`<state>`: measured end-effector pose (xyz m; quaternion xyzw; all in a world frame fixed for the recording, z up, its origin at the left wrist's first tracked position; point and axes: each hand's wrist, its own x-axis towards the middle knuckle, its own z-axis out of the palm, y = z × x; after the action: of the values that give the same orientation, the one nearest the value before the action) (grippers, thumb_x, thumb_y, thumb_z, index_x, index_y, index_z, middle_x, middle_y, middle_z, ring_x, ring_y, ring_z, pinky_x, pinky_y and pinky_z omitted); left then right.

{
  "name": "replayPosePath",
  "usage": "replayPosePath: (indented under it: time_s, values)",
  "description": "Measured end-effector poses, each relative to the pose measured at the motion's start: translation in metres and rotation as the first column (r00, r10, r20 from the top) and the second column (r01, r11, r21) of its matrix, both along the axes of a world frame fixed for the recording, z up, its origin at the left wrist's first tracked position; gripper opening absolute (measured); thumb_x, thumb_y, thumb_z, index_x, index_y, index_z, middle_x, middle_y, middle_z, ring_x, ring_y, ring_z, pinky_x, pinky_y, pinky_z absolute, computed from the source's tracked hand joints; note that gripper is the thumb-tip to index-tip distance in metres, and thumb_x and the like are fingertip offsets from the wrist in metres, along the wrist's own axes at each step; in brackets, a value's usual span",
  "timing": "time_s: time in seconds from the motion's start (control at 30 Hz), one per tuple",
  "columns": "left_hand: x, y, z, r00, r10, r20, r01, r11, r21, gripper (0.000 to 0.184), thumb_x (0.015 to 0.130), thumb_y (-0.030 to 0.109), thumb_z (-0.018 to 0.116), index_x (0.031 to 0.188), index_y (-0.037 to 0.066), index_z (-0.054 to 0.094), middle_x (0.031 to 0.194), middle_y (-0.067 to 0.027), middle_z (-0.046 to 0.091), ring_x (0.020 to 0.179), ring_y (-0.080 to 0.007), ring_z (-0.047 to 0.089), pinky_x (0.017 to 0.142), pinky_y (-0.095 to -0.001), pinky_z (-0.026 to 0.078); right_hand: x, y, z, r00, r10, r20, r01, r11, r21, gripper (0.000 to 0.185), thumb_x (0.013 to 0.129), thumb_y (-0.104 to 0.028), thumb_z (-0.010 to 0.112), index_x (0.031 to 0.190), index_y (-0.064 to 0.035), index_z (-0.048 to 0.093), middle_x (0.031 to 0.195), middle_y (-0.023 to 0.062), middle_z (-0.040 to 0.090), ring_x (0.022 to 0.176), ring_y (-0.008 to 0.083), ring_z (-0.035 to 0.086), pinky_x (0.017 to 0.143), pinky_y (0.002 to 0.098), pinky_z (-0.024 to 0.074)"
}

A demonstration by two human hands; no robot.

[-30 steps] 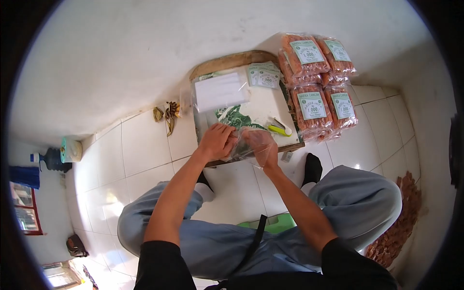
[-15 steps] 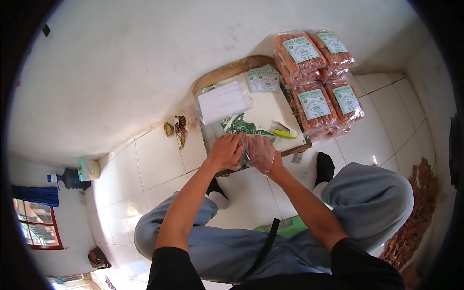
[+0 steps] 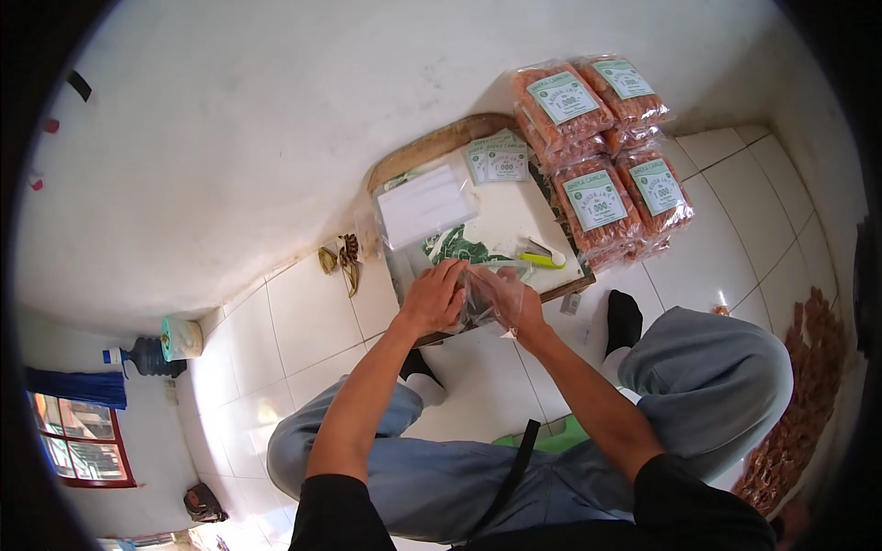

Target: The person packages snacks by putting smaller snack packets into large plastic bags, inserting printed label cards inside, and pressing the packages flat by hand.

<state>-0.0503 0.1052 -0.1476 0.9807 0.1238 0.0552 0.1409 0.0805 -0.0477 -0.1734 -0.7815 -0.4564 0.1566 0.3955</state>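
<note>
Between my hands, at the near edge of a low table [image 3: 537, 207], is a clear plastic bag [image 3: 480, 292]. My left hand [image 3: 435, 296] grips the bag's left side with curled fingers. My right hand [image 3: 514, 303] is seen through the film, inside or behind it; which one I cannot tell. Just beyond lies a yellow-green stapler [image 3: 542, 259]. White sheets in clear plastic [image 3: 427, 207] lie at the table's left, and green-and-white labels [image 3: 505, 165] at its far side.
Several packed bags with labels [image 3: 595, 207] are stacked right of the table. Brown pieces [image 3: 795, 404] lie in a heap at the far right. Dried stems [image 3: 347, 257] are on the floor at left. A lidded tub [image 3: 182, 339] and a water bottle [image 3: 152, 357] stand farther left.
The view has shifted, so the table appears lower and slightly to the right. Both hands still hold the plastic bag, which looks more spread between them than half a second ago.
</note>
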Motion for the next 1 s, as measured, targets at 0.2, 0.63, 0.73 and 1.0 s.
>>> replayPosePath:
  time_s: [0.2, 0.63, 0.73, 1.0]
  values:
    - [0.007, 0.005, -0.003, 0.992, -0.126, 0.025, 0.126, 0.992, -0.006, 0.052, 0.086, 0.02, 0.05, 0.135, 0.003, 0.042, 0.127, -0.0193, 0.052, 0.114, -0.0372, 0.052, 0.101, -0.0459, 0.041, 0.005, -0.003, -0.006, 0.998, 0.051, -0.04, -0.047, 0.993, 0.108, 0.042, 0.083, -0.012, 0.063, 0.123, -0.0211, 0.059, 0.103, 0.0171, 0.056, 0.085, 0.0365, 0.064, 0.071, 0.0424, 0.0535]
    - [0.024, -0.015, 0.0, 0.98, -0.181, 0.079, 0.187, 0.98, -0.064, 0.062, 0.082, 0.019, 0.053, 0.14, 0.002, 0.038, 0.132, -0.0175, 0.051, 0.121, -0.035, 0.049, 0.105, -0.0461, 0.038, 0.001, 0.014, -0.014, 0.872, 0.037, -0.488, 0.086, 0.97, 0.226, 0.023, 0.086, -0.007, 0.058, 0.108, -0.0042, 0.06, 0.104, 0.0182, 0.058, 0.086, 0.0369, 0.061, 0.075, 0.0385, 0.0524]
    - [0.025, -0.014, 0.002, 0.967, -0.22, 0.13, 0.229, 0.972, -0.059, 0.064, 0.082, 0.022, 0.055, 0.14, 0.001, 0.038, 0.135, -0.0178, 0.05, 0.124, -0.0353, 0.047, 0.108, -0.046, 0.034, -0.005, 0.011, -0.01, 0.708, 0.058, -0.704, 0.269, 0.899, 0.345, 0.02, 0.086, -0.01, 0.061, 0.103, 0.0001, 0.059, 0.098, 0.0161, 0.062, 0.086, 0.0334, 0.062, 0.077, 0.0359, 0.0517]
    - [-0.005, -0.004, -0.008, 0.969, 0.186, 0.164, -0.199, 0.978, 0.068, 0.068, 0.088, 0.039, 0.058, 0.139, -0.002, 0.038, 0.134, -0.0224, 0.051, 0.126, -0.0379, 0.046, 0.111, -0.0472, 0.029, 0.011, 0.011, -0.032, 0.985, 0.005, -0.173, 0.039, 0.968, 0.246, 0.027, 0.082, -0.007, 0.064, 0.109, -0.0037, 0.061, 0.097, 0.0167, 0.063, 0.085, 0.034, 0.062, 0.078, 0.0386, 0.0514]
